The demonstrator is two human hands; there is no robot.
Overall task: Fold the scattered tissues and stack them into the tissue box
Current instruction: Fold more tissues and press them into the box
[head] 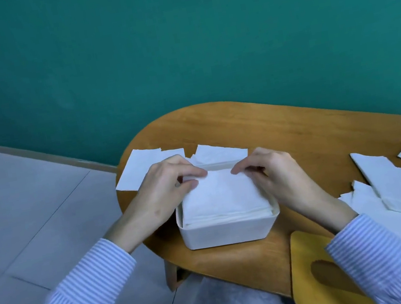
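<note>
A white tissue box (229, 230) sits on the wooden table, filled with a stack of folded tissues (224, 198) that rises above its rim. My left hand (166, 189) pinches the far left edge of the top tissue. My right hand (276, 173) pinches its far right edge. Loose flat tissues lie behind the box at the left (143, 168) and at the centre (220, 152). Several more scattered tissues (384, 179) lie on the right side of the table.
The oval wooden table (296, 130) stands against a teal wall. A yellow box lid (318, 275) with an oval slot lies at the table's near right edge. Grey tiled floor (30, 206) spreads to the left.
</note>
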